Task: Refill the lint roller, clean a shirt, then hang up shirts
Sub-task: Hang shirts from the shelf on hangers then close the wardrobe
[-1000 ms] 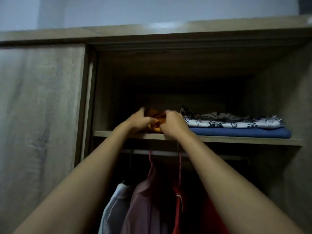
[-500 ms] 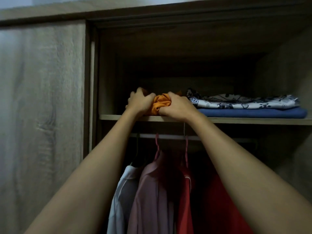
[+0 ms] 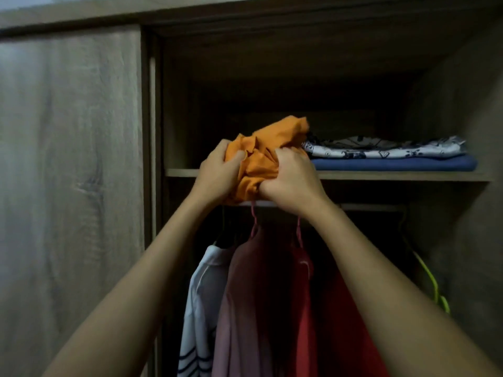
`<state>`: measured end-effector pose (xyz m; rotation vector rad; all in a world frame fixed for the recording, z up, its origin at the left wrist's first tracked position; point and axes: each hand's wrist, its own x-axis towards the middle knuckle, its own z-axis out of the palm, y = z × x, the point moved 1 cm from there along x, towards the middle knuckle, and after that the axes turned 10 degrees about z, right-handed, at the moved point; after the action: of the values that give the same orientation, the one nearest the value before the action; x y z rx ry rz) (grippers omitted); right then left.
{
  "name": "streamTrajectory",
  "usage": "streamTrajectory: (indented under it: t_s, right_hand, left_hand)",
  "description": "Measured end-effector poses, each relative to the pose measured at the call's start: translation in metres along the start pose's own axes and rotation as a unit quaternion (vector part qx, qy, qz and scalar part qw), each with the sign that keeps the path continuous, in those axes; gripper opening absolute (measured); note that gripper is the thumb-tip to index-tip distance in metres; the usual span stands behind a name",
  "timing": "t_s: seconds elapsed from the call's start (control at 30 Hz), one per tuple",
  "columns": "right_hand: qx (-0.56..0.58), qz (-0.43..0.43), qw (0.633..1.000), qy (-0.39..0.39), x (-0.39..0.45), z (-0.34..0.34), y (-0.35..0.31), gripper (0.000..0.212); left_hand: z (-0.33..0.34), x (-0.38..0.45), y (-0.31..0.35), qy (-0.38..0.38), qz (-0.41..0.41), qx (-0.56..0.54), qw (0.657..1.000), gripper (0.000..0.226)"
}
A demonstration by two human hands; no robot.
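Note:
A crumpled orange shirt (image 3: 268, 148) is bunched at the front edge of the wardrobe shelf (image 3: 394, 175), partly off it. My left hand (image 3: 217, 172) grips its left side and my right hand (image 3: 291, 178) grips its right side, fingers curled into the cloth. Below, on the rail (image 3: 367, 206), hang a white striped shirt (image 3: 201, 308), a dusty pink shirt (image 3: 250, 308) and a red shirt (image 3: 340, 322) on hangers.
A folded patterned white garment (image 3: 386, 149) lies on a folded blue one (image 3: 394, 163) on the shelf's right half. A closed wooden sliding door (image 3: 70, 186) fills the left. An empty yellow-green hanger (image 3: 432, 284) hangs at the right.
Both hands have pulled the orange shirt forward from deep on the shelf to its front edge, and more of the cloth now shows. The view has tilted down.

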<state>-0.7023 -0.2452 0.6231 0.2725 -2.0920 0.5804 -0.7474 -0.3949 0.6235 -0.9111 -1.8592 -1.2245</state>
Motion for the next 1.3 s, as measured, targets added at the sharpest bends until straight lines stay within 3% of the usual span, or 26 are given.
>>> streamTrajectory:
  t_s: [0.07, 0.1, 0.17, 0.23, 0.3, 0.5, 0.53, 0.57, 0.63, 0.67, 0.73, 0.77, 0.83, 0.93, 1.07, 1.13, 1.23, 1.3]
  right_hand:
    - [0.021, -0.007, 1.000, -0.013, -0.046, 0.008, 0.002, 0.015]
    - [0.025, 0.003, 0.999, -0.036, -0.070, 0.016, 0.007, 0.011]
    - [0.010, 0.027, 0.995, -0.099, -0.118, 0.037, 0.020, 0.027]
    - [0.038, 0.040, 0.986, -0.159, -0.160, 0.053, 0.029, 0.043]
    - [0.113, 0.072, 0.971, -0.196, -0.195, 0.062, 0.034, 0.045]
    - [0.208, 0.249, 0.939, -0.116, -0.268, 0.080, 0.063, 0.045]
    - [0.249, 0.312, 0.907, -0.134, -0.278, 0.082, 0.066, 0.045]
    - [0.304, 0.391, 0.853, -0.166, -0.288, 0.084, 0.067, 0.049]
    - [0.428, 0.521, 0.695, -0.252, -0.311, 0.089, 0.066, 0.064]
    - [0.479, 0.546, 0.629, -0.278, -0.323, 0.092, 0.066, 0.071]
    - [0.556, 0.553, 0.559, -0.270, -0.339, 0.097, 0.062, 0.074]
    - [0.572, 0.552, 0.554, -0.247, -0.344, 0.099, 0.060, 0.067]
    - [0.566, 0.550, 0.580, -0.203, -0.349, 0.097, 0.055, 0.047]
    - [0.561, 0.533, 0.606, -0.183, -0.357, 0.093, 0.052, 0.039]
    - [0.608, 0.550, 0.559, -0.127, -0.366, 0.087, 0.050, 0.034]
    - [0.626, 0.557, 0.536, -0.101, -0.369, 0.083, 0.053, 0.036]
    - [0.627, 0.558, 0.538, -0.084, -0.371, 0.079, 0.059, 0.039]
    - [0.628, 0.557, 0.537, -0.077, -0.372, 0.078, 0.060, 0.040]
  left_hand:
    - [0.003, -0.043, -0.004, -0.010, -0.055, -0.130, 0.990, 0.040]
    - [0.005, -0.067, -0.006, -0.011, -0.084, -0.172, 0.981, 0.058]
    - [0.014, -0.116, -0.022, -0.037, -0.147, -0.211, 0.966, 0.088]
    - [0.027, -0.170, -0.034, -0.064, -0.209, -0.273, 0.937, 0.058]
    - [0.037, -0.218, -0.048, -0.025, -0.279, -0.327, 0.903, 0.052]
    - [0.053, -0.292, -0.063, 0.113, -0.380, -0.345, 0.851, 0.037]
    - [0.055, -0.300, -0.061, 0.114, -0.389, -0.351, 0.844, 0.040]
    - [0.055, -0.306, -0.057, 0.116, -0.399, -0.359, 0.835, 0.040]
    - [0.055, -0.315, -0.051, 0.115, -0.405, -0.360, 0.833, 0.036]
    - [0.057, -0.319, -0.051, 0.104, -0.402, -0.353, 0.839, 0.030]
    - [0.062, -0.328, -0.045, 0.060, -0.386, -0.332, 0.859, 0.022]
    - [0.064, -0.333, -0.042, 0.039, -0.384, -0.320, 0.865, 0.022]
    - [0.067, -0.345, -0.042, 0.026, -0.383, -0.301, 0.873, 0.021]
    - [0.066, -0.360, -0.044, 0.031, -0.384, -0.297, 0.874, 0.020]
    - [0.061, -0.377, -0.045, 0.078, -0.427, -0.287, 0.854, 0.022]
    - [0.057, -0.377, -0.044, 0.096, -0.431, -0.244, 0.864, 0.025]
    - [0.050, -0.371, -0.046, 0.055, -0.418, -0.185, 0.888, 0.063]
    - [0.047, -0.367, -0.042, 0.011, -0.425, -0.223, 0.877, 0.091]
